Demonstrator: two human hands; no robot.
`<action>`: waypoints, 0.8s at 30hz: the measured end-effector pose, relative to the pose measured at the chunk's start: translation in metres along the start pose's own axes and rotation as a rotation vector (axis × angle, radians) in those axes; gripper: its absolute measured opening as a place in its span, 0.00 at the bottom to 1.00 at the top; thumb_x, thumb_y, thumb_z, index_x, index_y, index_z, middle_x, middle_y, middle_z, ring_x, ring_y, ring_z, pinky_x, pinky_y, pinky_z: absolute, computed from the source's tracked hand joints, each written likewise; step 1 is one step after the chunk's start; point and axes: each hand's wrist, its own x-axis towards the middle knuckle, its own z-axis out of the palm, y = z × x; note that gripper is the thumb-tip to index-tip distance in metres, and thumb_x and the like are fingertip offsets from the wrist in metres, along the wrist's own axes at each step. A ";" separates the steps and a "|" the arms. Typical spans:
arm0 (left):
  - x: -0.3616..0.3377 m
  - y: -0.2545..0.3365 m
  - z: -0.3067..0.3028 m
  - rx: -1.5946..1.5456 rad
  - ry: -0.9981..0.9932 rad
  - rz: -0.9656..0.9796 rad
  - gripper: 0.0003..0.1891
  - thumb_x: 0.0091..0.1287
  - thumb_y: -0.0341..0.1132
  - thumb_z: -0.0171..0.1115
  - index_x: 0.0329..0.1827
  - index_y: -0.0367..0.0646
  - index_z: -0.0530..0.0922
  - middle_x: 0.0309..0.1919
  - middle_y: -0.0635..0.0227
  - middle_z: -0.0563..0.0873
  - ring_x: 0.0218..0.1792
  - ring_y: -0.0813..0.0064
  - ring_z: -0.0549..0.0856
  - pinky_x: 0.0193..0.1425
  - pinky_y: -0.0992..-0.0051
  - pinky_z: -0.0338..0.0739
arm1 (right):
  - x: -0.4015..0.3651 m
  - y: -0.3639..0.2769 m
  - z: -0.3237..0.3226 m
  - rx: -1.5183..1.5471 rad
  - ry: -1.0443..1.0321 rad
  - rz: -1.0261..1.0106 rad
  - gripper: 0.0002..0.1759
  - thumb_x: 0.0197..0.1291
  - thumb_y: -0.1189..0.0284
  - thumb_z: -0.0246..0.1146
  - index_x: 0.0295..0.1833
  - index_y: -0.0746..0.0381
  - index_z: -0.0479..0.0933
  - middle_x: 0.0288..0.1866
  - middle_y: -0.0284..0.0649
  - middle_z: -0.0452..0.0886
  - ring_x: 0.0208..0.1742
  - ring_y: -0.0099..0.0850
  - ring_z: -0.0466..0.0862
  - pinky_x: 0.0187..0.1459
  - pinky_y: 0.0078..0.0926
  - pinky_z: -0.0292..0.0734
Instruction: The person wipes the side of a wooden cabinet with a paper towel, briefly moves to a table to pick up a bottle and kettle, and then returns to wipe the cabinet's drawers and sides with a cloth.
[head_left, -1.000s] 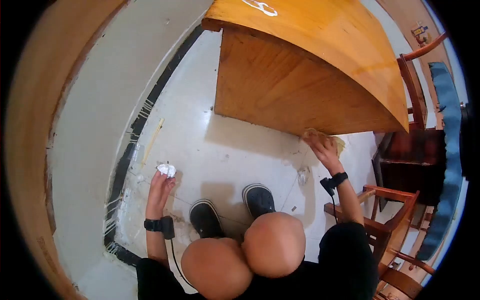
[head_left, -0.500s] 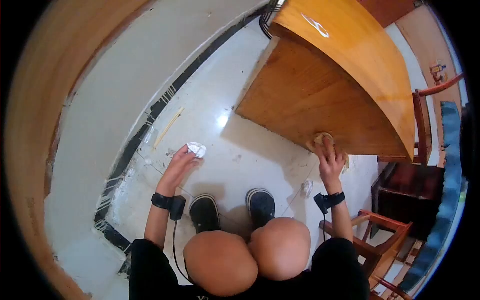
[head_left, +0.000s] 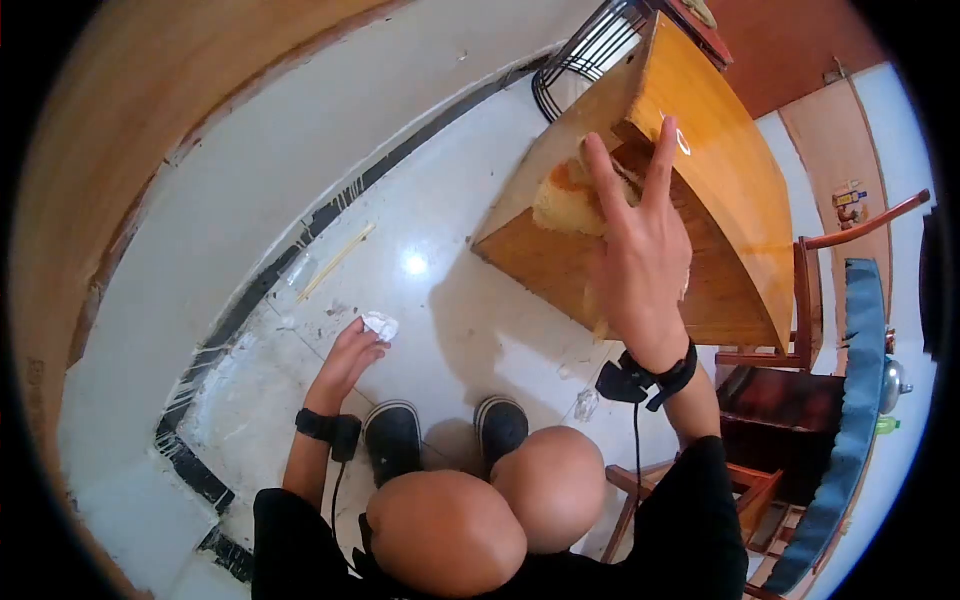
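In the head view my left hand (head_left: 347,362) is low over the tiled floor, its fingers closed on a crumpled white tissue (head_left: 379,325). My right hand (head_left: 643,270) is raised close to the camera, in front of the curved wooden desk (head_left: 735,215). Two of its fingers stretch forward, while a tan, fluffy cleaning rag (head_left: 568,207) with an orange stain hangs from the hand. The palm side and the other fingers are hidden behind the back of the hand. Straps with small black boxes circle both wrists.
Two thin wooden sticks (head_left: 337,262) lie on the floor along the dark-edged wall. A crumpled clear wrapper (head_left: 587,404) rests by my right foot. Behind the desk stands a black wire rack (head_left: 556,82). Wooden chairs (head_left: 803,300) and a blue-covered table (head_left: 848,400) stand at the right.
My right hand has lifted the rag from the desk's lower edge, up and toward the camera. My left hand keeps the tissue, slightly lower in view. The camera view has shifted.
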 end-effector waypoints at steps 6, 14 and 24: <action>0.001 -0.001 -0.004 -0.020 -0.020 -0.005 0.14 0.70 0.31 0.54 0.58 0.42 0.72 0.48 0.69 0.81 0.45 0.78 0.80 0.48 0.78 0.75 | -0.005 -0.002 0.007 -0.160 0.256 -0.135 0.39 0.43 0.85 0.60 0.64 0.45 0.75 0.71 0.52 0.65 0.51 0.37 0.80 0.46 0.28 0.75; 0.013 -0.011 0.000 -0.062 -0.101 -0.009 0.15 0.71 0.32 0.54 0.59 0.41 0.72 0.49 0.69 0.81 0.46 0.78 0.79 0.48 0.77 0.74 | 0.038 0.014 0.010 -0.277 0.315 -0.218 0.21 0.53 0.70 0.62 0.54 0.42 0.79 0.65 0.35 0.74 0.65 0.40 0.73 0.68 0.49 0.55; -0.006 -0.003 0.009 -0.033 -0.009 0.025 0.13 0.72 0.32 0.50 0.58 0.41 0.72 0.47 0.68 0.81 0.44 0.77 0.79 0.49 0.77 0.72 | 0.024 0.025 -0.001 -0.140 0.181 -0.239 0.20 0.49 0.78 0.65 0.50 0.52 0.80 0.56 0.36 0.79 0.57 0.36 0.77 0.69 0.47 0.58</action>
